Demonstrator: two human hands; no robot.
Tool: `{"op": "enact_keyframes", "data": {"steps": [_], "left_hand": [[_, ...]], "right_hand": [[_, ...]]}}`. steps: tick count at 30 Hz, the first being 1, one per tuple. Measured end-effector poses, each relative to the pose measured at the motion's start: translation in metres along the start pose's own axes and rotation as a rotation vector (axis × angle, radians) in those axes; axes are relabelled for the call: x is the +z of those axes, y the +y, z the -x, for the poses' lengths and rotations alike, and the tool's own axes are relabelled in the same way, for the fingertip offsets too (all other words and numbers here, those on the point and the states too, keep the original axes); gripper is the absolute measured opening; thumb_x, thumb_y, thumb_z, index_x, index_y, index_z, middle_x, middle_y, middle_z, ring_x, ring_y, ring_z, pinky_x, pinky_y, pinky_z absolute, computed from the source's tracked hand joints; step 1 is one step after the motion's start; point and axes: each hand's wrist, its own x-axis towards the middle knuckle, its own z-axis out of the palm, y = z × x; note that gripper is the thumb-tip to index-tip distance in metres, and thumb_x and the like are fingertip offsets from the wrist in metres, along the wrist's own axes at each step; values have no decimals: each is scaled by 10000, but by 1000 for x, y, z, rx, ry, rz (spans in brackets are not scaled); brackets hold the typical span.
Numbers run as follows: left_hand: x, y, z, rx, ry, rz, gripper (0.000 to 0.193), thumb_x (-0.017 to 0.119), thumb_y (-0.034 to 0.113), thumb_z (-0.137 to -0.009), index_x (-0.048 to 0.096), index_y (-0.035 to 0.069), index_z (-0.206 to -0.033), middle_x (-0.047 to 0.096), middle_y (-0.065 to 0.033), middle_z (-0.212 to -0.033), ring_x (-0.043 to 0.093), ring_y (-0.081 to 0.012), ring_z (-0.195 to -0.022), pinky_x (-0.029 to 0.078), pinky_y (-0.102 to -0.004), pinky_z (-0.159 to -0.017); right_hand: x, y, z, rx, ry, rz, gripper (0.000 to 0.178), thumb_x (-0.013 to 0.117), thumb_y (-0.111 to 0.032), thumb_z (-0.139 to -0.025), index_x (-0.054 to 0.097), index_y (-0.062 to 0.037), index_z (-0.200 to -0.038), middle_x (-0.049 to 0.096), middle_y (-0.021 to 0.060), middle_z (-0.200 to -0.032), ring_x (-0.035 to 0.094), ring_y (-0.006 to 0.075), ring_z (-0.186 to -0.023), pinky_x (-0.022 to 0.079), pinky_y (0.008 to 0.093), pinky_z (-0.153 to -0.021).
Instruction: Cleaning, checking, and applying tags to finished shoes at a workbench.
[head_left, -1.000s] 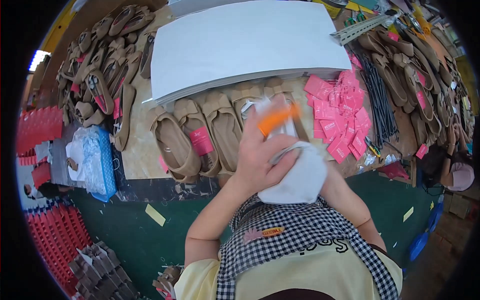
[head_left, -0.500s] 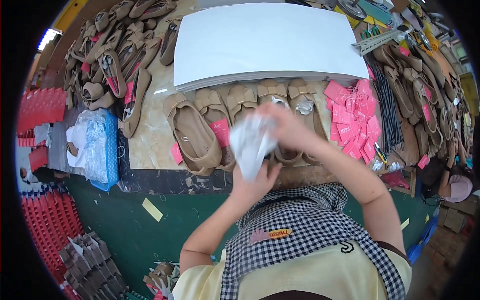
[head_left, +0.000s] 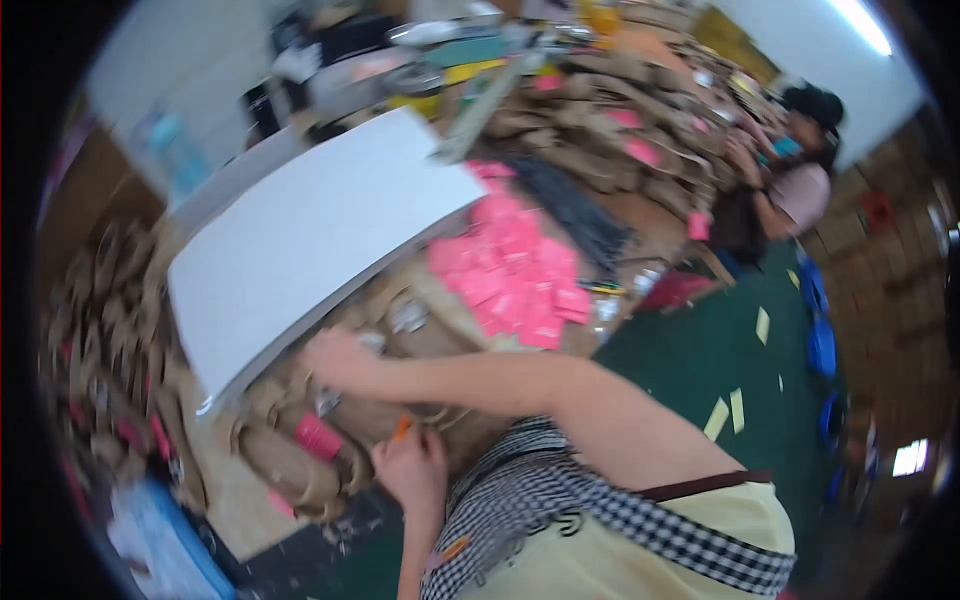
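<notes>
A row of beige flat shoes (head_left: 280, 462) with bows at the toes lies along the table's front edge. My right hand (head_left: 340, 362) reaches over the toe end of the row, beside a stack of white sheets (head_left: 310, 240); blur hides its fingers. My left hand (head_left: 410, 462) is closed at the heel end of the shoes, with a small orange item (head_left: 402, 428) showing at its fingertips. Silvery wads (head_left: 408, 316) sit in some shoes. A pink tag (head_left: 317, 437) lies on one shoe left of my hands.
Right of the shoes lie a heap of pink tags (head_left: 515, 265) and a bundle of dark strips (head_left: 575, 210). More beige shoes are piled at the far right and at the left (head_left: 110, 330). A blue basket (head_left: 180, 535) stands at the lower left. Another person (head_left: 795, 175) works at the far right.
The view has swung to the right and tilted. The crumpled white paper between my hands is no longer seen there. My hands have moved apart, the right one to the toe end.
</notes>
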Motion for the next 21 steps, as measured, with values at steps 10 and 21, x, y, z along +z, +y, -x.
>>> {"op": "enact_keyframes", "data": {"steps": [10, 21], "left_hand": [[-28, -49, 2, -183, 88, 91, 500, 454, 277, -987, 431, -10, -1396, 432, -244, -1425, 394, -397, -1324, 288, -442, -1109], [5, -74, -17, -615, 33, 446, 532, 511, 301, -996, 458, -100, -1341, 561, -224, -1297, 541, -274, -1149, 392, -356, -1004]], "right_hand": [[-155, 124, 134, 128, 366, -472, 303, 658, -175, -820, 662, -66, -1102, 655, 133, -1006, 601, 320, -989, 479, 422, -866], [-197, 319, 267, 816, 364, -78, 262, 662, -201, -827, 695, -79, -1057, 682, 139, -1011, 613, 319, -984, 496, 388, -851]]}}
